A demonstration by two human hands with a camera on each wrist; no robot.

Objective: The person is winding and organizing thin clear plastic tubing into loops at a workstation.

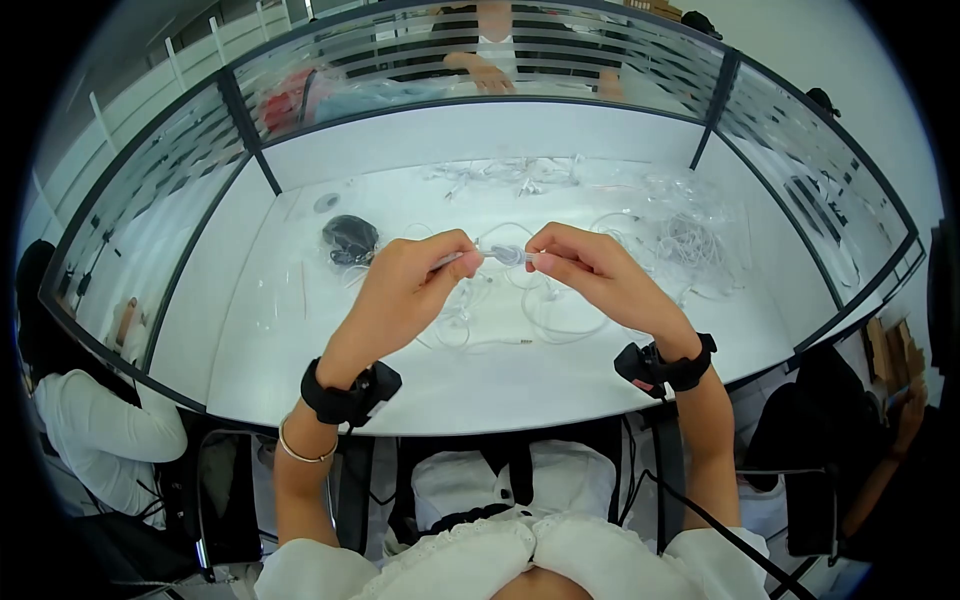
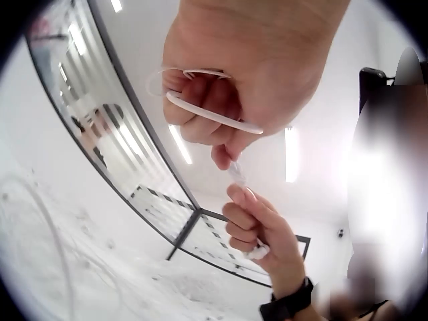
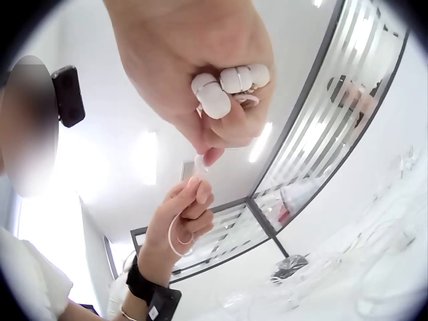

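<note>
Between both hands, above the desk, a small coiled bundle of white earphone cable [image 1: 507, 255] is stretched. My left hand [image 1: 405, 280] pinches its left end between thumb and forefinger. In the left wrist view, a loop of white cable [image 2: 212, 116] passes through that hand's curled fingers. The bundle's right end is pinched by my right hand [image 1: 605, 275], whose fingers curl around the earphones. White earbuds [image 3: 212, 100] with a metallic ring stick out of the right palm in the right wrist view. Fingertips cover both ends of the bundle.
On the white desk [image 1: 400, 385] lie several loose white cables [image 1: 565, 335]. A plastic bag of cables [image 1: 690, 240] is on the right, more bagged cables [image 1: 520, 175] at the back, a dark bagged item [image 1: 350, 240] at left. Glazed partitions [image 1: 480, 60] enclose the desk; people sit beyond.
</note>
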